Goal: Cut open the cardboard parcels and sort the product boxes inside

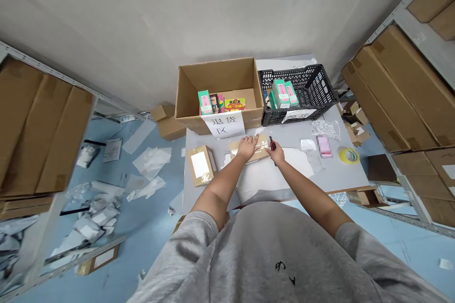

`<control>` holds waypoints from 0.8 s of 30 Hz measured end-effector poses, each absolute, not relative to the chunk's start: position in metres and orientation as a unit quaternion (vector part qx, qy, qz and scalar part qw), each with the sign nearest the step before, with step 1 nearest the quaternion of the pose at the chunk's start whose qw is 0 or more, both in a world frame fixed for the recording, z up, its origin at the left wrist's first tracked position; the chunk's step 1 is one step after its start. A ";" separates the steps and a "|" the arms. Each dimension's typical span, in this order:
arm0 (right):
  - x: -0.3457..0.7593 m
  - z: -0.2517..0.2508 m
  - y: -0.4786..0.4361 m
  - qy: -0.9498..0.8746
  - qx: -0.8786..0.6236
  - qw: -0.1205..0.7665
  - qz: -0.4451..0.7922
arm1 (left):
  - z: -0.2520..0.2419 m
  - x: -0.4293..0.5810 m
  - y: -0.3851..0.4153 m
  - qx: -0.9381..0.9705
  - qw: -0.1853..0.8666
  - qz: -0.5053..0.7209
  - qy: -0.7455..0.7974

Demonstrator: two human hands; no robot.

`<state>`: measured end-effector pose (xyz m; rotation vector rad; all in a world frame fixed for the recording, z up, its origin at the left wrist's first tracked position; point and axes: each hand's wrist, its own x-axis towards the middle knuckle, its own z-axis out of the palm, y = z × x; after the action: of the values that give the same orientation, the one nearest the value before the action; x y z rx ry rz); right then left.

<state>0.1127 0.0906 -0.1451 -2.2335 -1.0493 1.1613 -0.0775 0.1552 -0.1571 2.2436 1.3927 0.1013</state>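
A small taped cardboard box [261, 150] lies on white paper [273, 175] on the table in front of me. My left hand [248, 147] rests on top of the box with its fingers stretched out, pressing on it. In my right hand [276, 153] is a red and black box cutter [272, 144], gripped beside the box's right end. The cutter's tip points away from me; I cannot tell whether its blade touches the box. Another cardboard box [209, 163] with a white label stands left of my left forearm.
Behind my hands stand an open carton [188, 125] with a paper sign and a black plastic crate [280, 117], both holding small packages. Yellow tape [341, 155] and bubble wrap [325, 129] lie at the right. Shelves with cartons [408, 85] flank both sides. Paper scraps [152, 163] litter the floor.
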 end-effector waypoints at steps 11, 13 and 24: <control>0.106 -0.122 0.085 -0.404 -0.819 0.186 0.362 | -0.165 -0.056 0.145 0.774 0.319 0.143 0.528; 0.102 -0.120 0.075 -0.361 -0.807 0.215 0.416 | -0.166 -0.053 0.140 0.778 0.318 0.146 0.522; 0.071 -0.105 0.071 -0.293 -0.802 0.184 0.488 | -0.162 -0.053 0.152 0.829 0.249 0.027 0.500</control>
<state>0.0715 0.0710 -0.1054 -2.2601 -0.8253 1.3747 -0.0526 0.1519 -0.1623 2.2578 1.3629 0.0734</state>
